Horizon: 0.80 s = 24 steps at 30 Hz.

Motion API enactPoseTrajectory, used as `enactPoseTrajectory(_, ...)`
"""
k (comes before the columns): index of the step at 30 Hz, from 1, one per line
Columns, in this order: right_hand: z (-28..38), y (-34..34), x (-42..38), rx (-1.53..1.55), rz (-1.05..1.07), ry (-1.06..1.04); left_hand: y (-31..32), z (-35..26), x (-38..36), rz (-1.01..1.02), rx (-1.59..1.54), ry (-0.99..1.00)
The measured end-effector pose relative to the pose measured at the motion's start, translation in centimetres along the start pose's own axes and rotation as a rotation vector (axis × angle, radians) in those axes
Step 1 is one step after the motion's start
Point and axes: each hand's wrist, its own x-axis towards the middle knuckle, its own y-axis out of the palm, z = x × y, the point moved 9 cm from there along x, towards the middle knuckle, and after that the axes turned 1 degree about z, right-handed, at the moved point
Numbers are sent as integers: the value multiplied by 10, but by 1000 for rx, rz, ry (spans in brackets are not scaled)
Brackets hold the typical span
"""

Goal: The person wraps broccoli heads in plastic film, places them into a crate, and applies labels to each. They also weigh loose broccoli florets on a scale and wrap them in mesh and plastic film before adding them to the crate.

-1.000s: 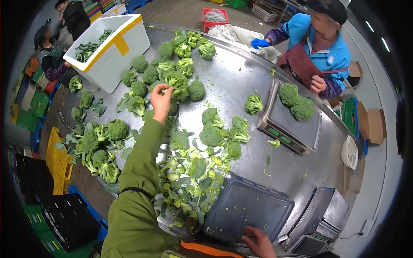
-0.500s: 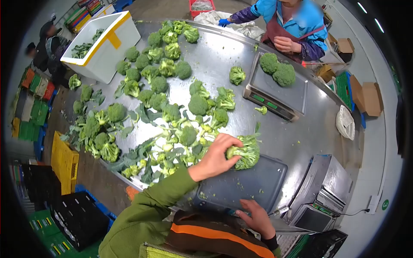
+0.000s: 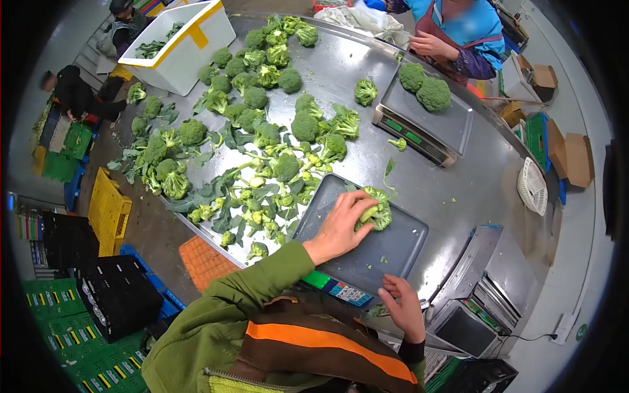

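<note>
My left grip [image 3: 360, 219] is closed on a head of broccoli [image 3: 378, 211], thumb below and fingers above its pale stem, with the green crown pointing away from my palm. I hold it over the dark plate of the near scale [image 3: 393, 252]; whether it touches the plate I cannot tell. My right grip [image 3: 391, 288] is beside the plate's near right corner, its fingers loosely curled; I cannot tell whether it holds anything.

A green display [image 3: 316, 280] and a keypad [image 3: 349, 293] show along the scale's edge nearest me. To the left of the plate, small florets and leaves [image 3: 252, 203] lie heaped on the metal worktop [image 3: 432, 196], and larger broccoli heads [image 3: 254, 98] spread beyond them towards a white box [image 3: 190, 56] with yellow tape and leafy greens inside. Farther off, to the right of those heads, a second scale [image 3: 452, 124] bears two broccoli heads [image 3: 424, 87]. Across the worktop, a person in a blue jacket [image 3: 481, 33] has one hand [image 3: 432, 46] raised near that scale.
</note>
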Motion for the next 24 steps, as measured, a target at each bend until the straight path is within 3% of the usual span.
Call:
enactPoseTrajectory(4, 12, 8, 5, -99, 33, -83, -17, 6, -3, -125, 22, -36)
enactPoseTrajectory(12, 42, 46, 10, -164, 26, -143, -17, 36, -6, -16, -36, -52)
enactPoseTrajectory(15, 43, 62, 1, -336, 55, -106, -9, 46, -4, 37, -95, -71)
enactPoseTrajectory(20, 63, 88, -6, -387, 69, -81, -16, 61, -4, 4, -89, -73)
enactPoseTrajectory(24, 78, 113, -3, -390, 81, -97, -34, 89, -8, 36, -214, -220)
